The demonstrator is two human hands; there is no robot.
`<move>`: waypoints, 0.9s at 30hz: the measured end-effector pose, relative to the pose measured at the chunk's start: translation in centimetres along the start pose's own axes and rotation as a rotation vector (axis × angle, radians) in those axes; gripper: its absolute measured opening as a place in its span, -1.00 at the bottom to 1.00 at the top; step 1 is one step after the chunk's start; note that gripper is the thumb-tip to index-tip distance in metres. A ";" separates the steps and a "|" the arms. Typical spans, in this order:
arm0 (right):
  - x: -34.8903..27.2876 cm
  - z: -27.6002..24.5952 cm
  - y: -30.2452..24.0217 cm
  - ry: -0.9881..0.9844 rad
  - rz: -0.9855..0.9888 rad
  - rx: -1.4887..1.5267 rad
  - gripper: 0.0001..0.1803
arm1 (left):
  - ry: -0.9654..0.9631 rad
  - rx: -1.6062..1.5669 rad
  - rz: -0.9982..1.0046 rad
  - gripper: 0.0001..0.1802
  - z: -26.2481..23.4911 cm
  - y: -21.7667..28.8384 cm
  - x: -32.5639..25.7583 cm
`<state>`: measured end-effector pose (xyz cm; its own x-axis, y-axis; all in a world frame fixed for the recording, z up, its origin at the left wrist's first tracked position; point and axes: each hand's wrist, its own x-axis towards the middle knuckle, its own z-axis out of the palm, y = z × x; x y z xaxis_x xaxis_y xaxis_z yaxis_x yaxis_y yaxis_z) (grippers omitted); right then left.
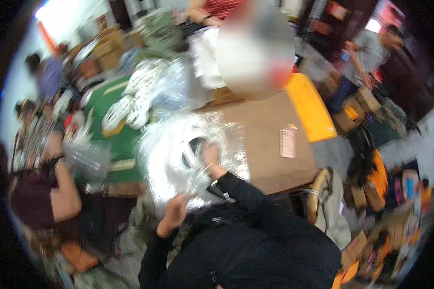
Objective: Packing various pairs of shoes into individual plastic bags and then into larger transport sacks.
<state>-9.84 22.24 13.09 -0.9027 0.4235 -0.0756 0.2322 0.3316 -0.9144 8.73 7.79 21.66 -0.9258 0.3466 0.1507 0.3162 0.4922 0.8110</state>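
Clear plastic bag (178, 154) with a white shoe (190, 149) inside sits between our hands. Left hand (172, 214) fingers pinch the bag's near edge; right hand (211, 159) presses on top, finger state blurred, cannot tell. Judgement: shoe already enclosed, opening apparently not yet closed. Film crinkled, glossy. Beyond the fingertips: brown table (270, 139), more bagged white shoes (140, 96).
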 end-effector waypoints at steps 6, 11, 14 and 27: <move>2.0 -2.4 1.0 -0.296 0.052 0.011 -0.40 | -0.031 -0.207 -0.175 -0.72 -0.7 1.8 3.7; 2.2 -9.1 -1.5 -0.581 -0.388 -0.131 -0.61 | 0.118 -0.456 -0.133 -0.74 0.4 1.6 8.8; -1.5 -15.1 -5.6 -0.308 -0.714 -0.100 -0.59 | 0.088 -0.673 -0.093 -0.72 0.4 0.7 10.4; 1.3 -12.5 -4.9 -0.641 -0.779 -1.045 0.28 | 0.057 -0.324 -0.052 -0.82 1.4 1.8 11.0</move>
<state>-7.64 31.75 22.47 -0.8592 -0.4969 -0.1220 -0.4833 0.8665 -0.1251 -0.64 13.61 24.01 -0.9520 0.2776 0.1288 0.1949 0.2256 0.9545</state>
